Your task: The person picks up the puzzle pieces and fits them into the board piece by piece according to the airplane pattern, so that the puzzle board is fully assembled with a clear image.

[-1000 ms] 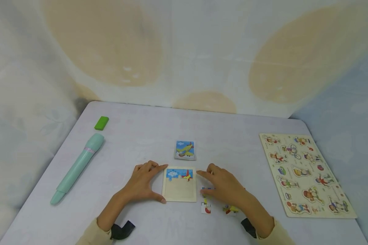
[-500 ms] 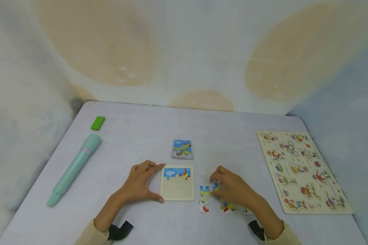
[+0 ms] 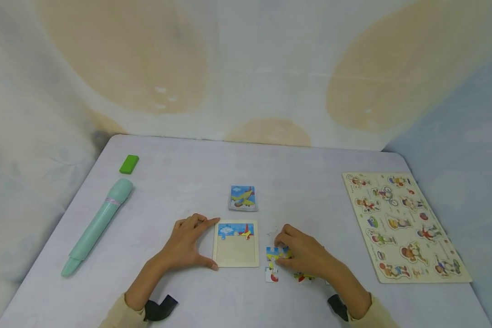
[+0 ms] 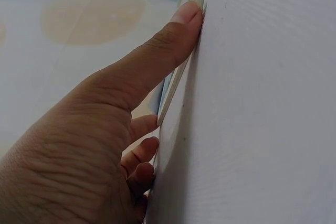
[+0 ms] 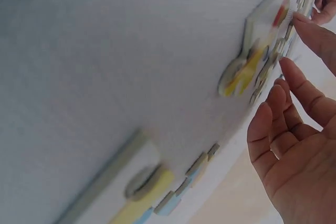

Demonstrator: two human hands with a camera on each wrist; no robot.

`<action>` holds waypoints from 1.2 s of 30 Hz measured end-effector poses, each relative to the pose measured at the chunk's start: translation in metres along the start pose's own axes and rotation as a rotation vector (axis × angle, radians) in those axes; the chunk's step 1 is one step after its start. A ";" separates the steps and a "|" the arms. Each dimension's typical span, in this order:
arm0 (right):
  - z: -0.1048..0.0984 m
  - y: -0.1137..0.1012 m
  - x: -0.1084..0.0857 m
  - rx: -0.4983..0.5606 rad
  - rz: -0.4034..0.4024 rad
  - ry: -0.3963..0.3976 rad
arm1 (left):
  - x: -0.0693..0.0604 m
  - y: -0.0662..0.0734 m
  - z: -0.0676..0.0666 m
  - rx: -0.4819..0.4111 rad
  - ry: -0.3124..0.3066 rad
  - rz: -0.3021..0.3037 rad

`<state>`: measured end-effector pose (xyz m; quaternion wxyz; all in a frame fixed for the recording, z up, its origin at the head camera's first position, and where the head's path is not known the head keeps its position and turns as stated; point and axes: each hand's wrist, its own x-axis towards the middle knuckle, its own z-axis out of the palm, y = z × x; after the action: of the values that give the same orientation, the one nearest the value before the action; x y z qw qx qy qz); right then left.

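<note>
My left hand (image 3: 185,242) rests with thumb and index finger spread along the left side of a square wooden puzzle tray (image 3: 236,256). Its top row holds blue sky pieces (image 3: 231,229). The left wrist view shows the thumb (image 4: 178,30) against the tray's edge. Right of the tray, my right hand (image 3: 307,255) pinches a blue-topped puzzle piece (image 3: 286,252) between thumb and index finger, beside a similar piece (image 3: 272,253). A piece with red on it (image 3: 272,274) lies just below. More pieces are partly under the hand; the right wrist view shows some loose on the table (image 5: 244,72).
Behind the tray lies a small airplane picture block (image 3: 243,197). A mint-green microphone-shaped object (image 3: 96,228) and a green block (image 3: 129,164) are at the left. On the right lies a large wooden board with figures (image 3: 406,228).
My right hand moved from beside the tray's right edge to the loose pieces, then slid one leftward against its neighbour. My left hand stays at the tray; the head view shifted slightly.
</note>
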<state>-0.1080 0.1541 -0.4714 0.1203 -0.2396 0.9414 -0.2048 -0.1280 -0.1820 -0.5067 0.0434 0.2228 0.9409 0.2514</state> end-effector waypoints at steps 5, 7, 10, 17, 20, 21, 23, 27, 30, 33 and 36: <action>0.002 0.001 -0.001 0.005 -0.038 0.022 | -0.001 -0.001 0.000 0.000 0.006 0.005; 0.003 0.002 -0.002 -0.014 -0.069 0.040 | -0.001 -0.001 0.000 0.002 0.007 0.004; 0.004 0.002 -0.002 -0.054 -0.111 0.065 | -0.001 -0.002 0.000 0.004 0.006 0.000; 0.003 0.000 -0.002 -0.092 -0.173 0.091 | -0.002 -0.003 0.001 -0.010 0.002 -0.005; 0.002 0.000 -0.002 -0.095 -0.183 0.110 | -0.002 -0.004 0.002 -0.008 0.002 0.000; 0.002 0.000 -0.002 -0.094 -0.186 0.118 | -0.001 -0.004 0.002 -0.007 0.002 0.003; 0.002 0.000 -0.001 -0.087 -0.197 0.131 | -0.001 -0.004 0.002 -0.009 0.001 0.005; 0.002 -0.002 0.001 -0.083 -0.244 0.161 | 0.000 -0.004 0.003 -0.010 -0.004 0.010; 0.001 -0.005 0.005 -0.099 -0.271 0.179 | 0.000 -0.004 0.003 -0.009 -0.007 0.011; 0.000 -0.010 0.010 -0.115 -0.290 0.189 | 0.000 -0.003 0.002 -0.012 -0.008 0.009; -0.003 -0.016 0.014 -0.125 -0.310 0.185 | 0.000 -0.002 0.002 -0.017 -0.011 0.002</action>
<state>-0.1143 0.1356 -0.4640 -0.0149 -0.3688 0.9112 -0.1829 -0.1286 -0.1829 -0.5094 0.0504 0.2248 0.9383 0.2580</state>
